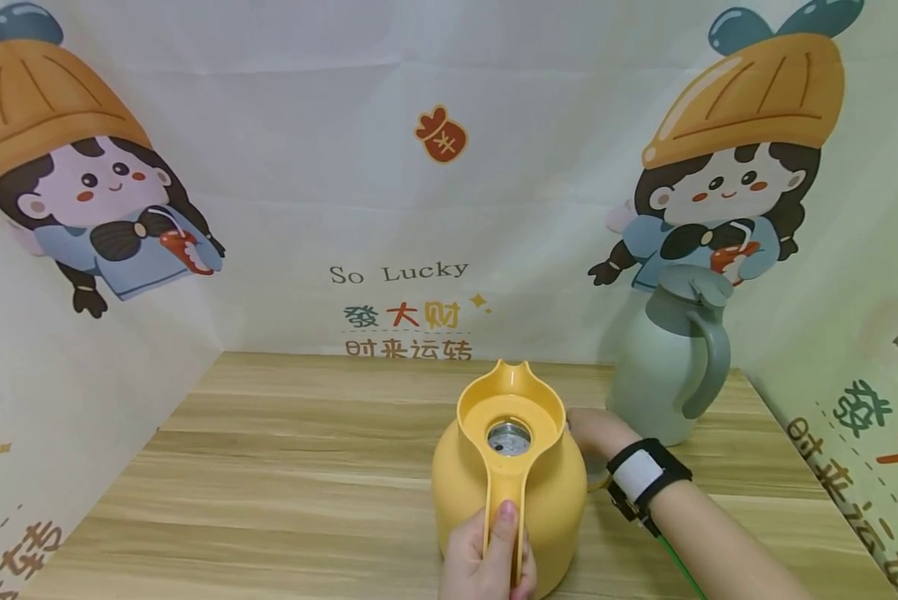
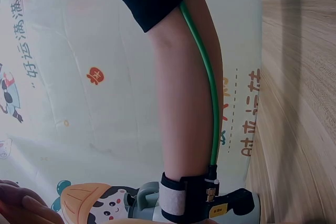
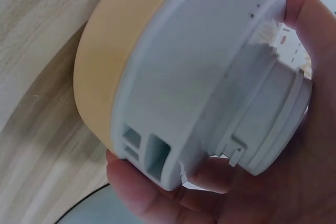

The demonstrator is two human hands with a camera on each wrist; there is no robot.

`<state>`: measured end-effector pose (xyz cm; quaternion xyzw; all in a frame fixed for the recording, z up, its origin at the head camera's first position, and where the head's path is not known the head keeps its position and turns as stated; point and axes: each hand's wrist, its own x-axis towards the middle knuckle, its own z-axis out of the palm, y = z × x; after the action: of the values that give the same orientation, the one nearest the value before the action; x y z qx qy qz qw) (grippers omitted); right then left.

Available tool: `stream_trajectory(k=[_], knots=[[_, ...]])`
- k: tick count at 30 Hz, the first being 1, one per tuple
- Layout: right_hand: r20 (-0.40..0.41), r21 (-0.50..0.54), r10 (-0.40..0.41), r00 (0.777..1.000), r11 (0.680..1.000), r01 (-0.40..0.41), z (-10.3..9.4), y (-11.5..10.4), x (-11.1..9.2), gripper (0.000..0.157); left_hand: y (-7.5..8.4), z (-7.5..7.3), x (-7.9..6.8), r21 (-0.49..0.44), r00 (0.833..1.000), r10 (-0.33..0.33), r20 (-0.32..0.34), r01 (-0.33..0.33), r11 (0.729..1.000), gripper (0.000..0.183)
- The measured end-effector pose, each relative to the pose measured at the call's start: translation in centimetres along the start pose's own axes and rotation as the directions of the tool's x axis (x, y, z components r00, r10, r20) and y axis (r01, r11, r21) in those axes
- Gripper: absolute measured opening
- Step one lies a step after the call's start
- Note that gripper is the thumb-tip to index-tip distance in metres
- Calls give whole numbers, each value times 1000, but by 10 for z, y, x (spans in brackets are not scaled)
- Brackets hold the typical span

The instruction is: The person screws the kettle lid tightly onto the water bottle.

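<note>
A yellow thermos jug stands in front of me with no lid on, its steel-rimmed mouth showing. My left hand grips its handle, the thumb lying along the top. Beside the jug's far right side, my right hand is partly hidden by the jug. In the right wrist view that hand holds the jug lid, yellow on top with a white underside and a white threaded plug. Fingers and thumb span the lid's rim, and its plug faces the palm.
A pale green thermos jug with a grey lid and handle stands behind my right hand. Printed cloth walls enclose the wooden table at the back and sides. A green cable runs along my right forearm.
</note>
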<state>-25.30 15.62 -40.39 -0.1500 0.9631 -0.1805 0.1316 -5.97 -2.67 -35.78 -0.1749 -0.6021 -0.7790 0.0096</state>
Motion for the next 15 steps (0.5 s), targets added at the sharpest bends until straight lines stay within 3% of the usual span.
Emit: stream_trajectory(k=[5,10,15], knots=[[-47,22,10,999,1000,-9,1,1,-5,21,0,1,0,-8,1000,-13,-16,13,1000,47],[-130,56,44,991,998,-37,-2,5,-11,43,-1,1,0,-18,999,-27,-25,27,999,47],[-221,107,37,974,994,-14,-13,6,-14,64,-1,1,1,-18,1000,-22,-22,22,1000,47]])
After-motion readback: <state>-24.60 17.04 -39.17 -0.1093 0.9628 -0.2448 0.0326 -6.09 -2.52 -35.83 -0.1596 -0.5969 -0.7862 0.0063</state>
